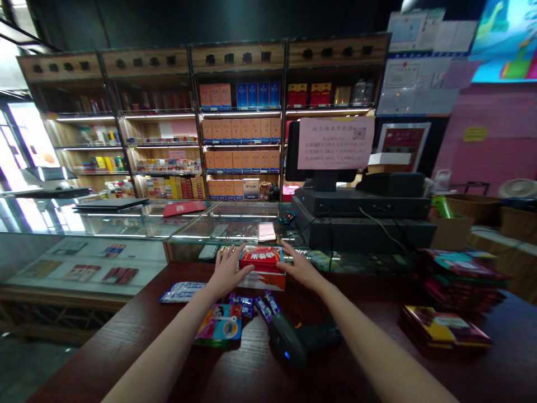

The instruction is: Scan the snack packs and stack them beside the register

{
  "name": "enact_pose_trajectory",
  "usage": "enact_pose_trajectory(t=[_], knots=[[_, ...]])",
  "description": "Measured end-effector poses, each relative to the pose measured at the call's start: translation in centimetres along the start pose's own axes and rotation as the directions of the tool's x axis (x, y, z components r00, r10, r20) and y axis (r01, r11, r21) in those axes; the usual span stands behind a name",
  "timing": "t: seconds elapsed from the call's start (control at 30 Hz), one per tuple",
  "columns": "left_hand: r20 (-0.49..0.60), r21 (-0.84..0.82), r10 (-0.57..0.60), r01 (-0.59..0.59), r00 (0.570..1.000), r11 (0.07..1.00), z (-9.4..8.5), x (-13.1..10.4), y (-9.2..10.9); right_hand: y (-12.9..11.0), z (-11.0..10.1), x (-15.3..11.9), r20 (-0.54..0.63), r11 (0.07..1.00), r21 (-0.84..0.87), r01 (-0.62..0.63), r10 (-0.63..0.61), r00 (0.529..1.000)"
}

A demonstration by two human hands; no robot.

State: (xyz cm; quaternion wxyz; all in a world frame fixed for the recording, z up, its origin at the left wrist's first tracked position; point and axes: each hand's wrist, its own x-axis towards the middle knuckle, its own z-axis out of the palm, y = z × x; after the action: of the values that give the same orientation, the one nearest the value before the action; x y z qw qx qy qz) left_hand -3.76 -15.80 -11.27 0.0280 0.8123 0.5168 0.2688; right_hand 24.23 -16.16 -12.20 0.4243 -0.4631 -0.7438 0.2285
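Observation:
A red and white snack box (262, 257) with white lettering sits on the dark wooden counter in front of me. My left hand (229, 270) is at its left side, fingers stretched forward and thumb over the near corner. On the opposite side, my right hand (300, 267) lays its thumb on the box edge. The box is held between both hands. Just nearer lie small purple-wrapped bars (263, 309), a colourful flat packet (220, 323) and a blue-white packet (182, 292). A black barcode scanner (293, 338) rests between my forearms.
Behind the box runs a glass display counter (226, 212) with a phone-sized item (266, 232) on it. A monitor with a pink notice (334, 143) stands over a black cash drawer (369, 229). Stacked packets (461, 280) and chocolate-like packs (444, 327) lie at right.

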Motion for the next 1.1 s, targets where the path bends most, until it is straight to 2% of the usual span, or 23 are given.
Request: enact_pose_trajectory(t=[0.23, 0.4, 0.6, 0.77, 0.9, 1.1], knots=[[-0.039, 0.005, 0.045, -0.045, 0.998, 0.999, 0.0, -0.7, 0.5, -0.8, -0.7, -1.5, -0.007, 0.994, 0.094, -0.06, 0.061, 0.998], [-0.084, 0.039, 0.085, -0.082, 0.993, 0.996, 0.1, -1.4, 1.3, -0.9, -1.6, -3.0, -0.036, 0.989, 0.139, -0.059, 0.064, 0.997], [-0.11, 0.044, 0.164, -0.16, 0.98, 0.986, 0.0, -2.4, 3.0, -0.7, -2.6, -5.2, -0.043, 0.951, 0.299, -0.078, 0.095, 0.995], [-0.181, -0.009, 0.219, -0.224, 0.959, 0.975, 0.4, -3.7, 4.9, -1.7, -3.9, -7.6, -0.067, 0.936, 0.342, -0.088, 0.117, 0.991], [-0.292, -0.103, 0.168, -0.205, 0.942, 0.973, 1.4, -4.5, 6.4, -2.1, -4.4, -9.4, -0.088, 0.915, 0.396, -0.081, 0.126, 0.988], [-0.384, -0.184, 0.085, -0.167, 0.919, 0.969, 2.7, -4.8, 8.2, -2.4, -4.3, -10.6, -0.163, 0.88, 0.464, -0.1, 0.196, 0.967]])
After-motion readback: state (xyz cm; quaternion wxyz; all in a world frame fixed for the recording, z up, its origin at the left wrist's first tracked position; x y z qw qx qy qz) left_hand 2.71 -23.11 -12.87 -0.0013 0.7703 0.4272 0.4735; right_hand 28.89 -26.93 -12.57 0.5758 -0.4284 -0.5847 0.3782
